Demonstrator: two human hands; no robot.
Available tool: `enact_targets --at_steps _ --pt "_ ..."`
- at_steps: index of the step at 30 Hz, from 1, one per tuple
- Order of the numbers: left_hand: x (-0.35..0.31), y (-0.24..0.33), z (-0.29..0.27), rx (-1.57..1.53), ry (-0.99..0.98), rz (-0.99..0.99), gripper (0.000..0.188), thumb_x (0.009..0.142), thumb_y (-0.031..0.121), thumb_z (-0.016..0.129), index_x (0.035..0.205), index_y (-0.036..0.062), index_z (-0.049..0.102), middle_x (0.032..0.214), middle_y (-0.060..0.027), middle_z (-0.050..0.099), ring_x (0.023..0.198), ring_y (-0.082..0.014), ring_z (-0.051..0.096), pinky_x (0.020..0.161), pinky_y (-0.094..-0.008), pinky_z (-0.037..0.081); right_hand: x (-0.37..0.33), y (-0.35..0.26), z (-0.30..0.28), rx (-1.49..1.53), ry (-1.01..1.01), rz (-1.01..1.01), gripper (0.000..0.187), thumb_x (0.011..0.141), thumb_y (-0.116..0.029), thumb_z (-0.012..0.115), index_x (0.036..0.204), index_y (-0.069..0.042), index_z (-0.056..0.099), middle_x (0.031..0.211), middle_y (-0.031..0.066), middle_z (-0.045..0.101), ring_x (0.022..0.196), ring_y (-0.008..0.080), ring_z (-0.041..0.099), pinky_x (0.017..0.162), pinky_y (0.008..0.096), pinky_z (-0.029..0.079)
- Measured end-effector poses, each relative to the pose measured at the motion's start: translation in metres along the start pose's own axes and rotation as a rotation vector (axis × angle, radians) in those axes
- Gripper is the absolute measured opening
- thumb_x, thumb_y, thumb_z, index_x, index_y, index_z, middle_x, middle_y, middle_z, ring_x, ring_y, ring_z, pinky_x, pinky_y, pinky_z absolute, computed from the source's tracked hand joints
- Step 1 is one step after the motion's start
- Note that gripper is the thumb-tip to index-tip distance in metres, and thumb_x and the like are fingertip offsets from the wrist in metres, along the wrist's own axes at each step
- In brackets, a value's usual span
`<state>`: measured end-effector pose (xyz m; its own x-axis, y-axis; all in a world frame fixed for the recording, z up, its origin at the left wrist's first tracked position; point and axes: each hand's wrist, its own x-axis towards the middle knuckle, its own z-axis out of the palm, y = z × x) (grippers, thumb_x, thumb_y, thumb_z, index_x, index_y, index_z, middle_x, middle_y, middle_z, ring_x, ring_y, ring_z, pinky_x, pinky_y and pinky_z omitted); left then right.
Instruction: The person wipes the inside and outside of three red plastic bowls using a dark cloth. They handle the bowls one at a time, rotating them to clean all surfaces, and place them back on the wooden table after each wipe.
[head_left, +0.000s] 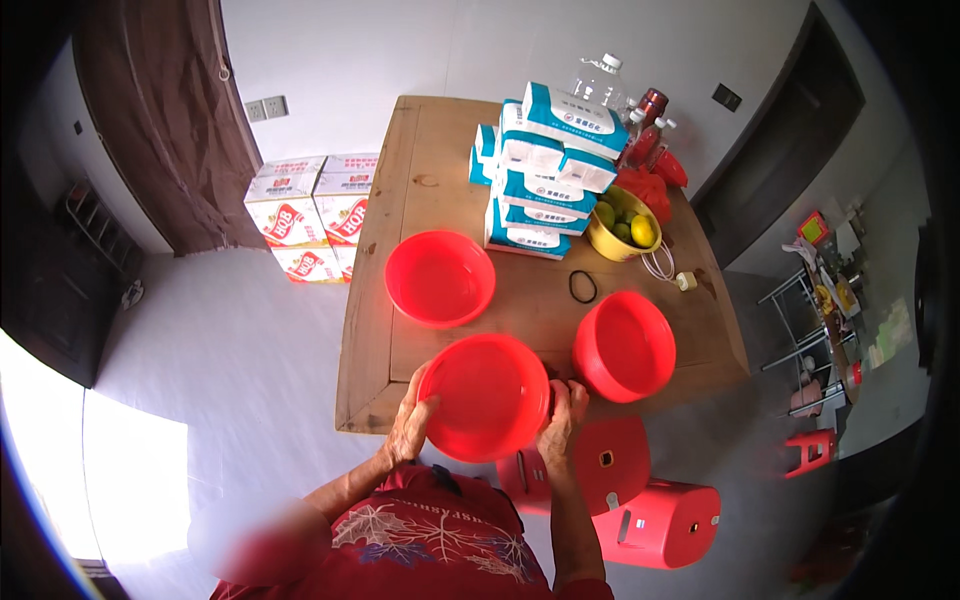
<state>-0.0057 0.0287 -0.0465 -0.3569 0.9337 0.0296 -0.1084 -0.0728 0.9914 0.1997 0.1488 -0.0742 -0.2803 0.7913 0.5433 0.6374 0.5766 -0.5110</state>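
The shirt [430, 545] is nearest; left hand [408, 428] and right hand [563, 418] grasp the near bowl [487, 398], its handling seemingly unfinished; far bowl [440, 280] and right bowl [625, 348] stand on the table [520, 312].

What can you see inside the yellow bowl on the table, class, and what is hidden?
Inside the yellow bowl sit a bright yellow fruit and several green fruits. The bowl's bottom, and anything beneath the fruit, is covered and cannot be seen.

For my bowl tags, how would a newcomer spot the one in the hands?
Find the wooden table, then its near edge. There, a round red bowl is held between the left hand and right hand, unlike the bowl behind it and the bowl to its right.
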Motion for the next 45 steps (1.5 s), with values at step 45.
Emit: enact_targets --at_steps 45 --pt "0.150 0.040 -0.020 0.922 0.541 0.585 0.040 0.075 0.010 0.070 0.112 0.0058 0.055 0.111 -0.0099 0.054 0.104 -0.0274 0.047 0.090 -0.0412 0.040 0.001 0.007 0.018 -0.048 0.104 -0.014 0.035 0.068 0.000 0.058 0.102 -0.002 0.056 0.100 0.0189 0.052 0.092 0.0373 0.051 0.078 0.0457 0.044"
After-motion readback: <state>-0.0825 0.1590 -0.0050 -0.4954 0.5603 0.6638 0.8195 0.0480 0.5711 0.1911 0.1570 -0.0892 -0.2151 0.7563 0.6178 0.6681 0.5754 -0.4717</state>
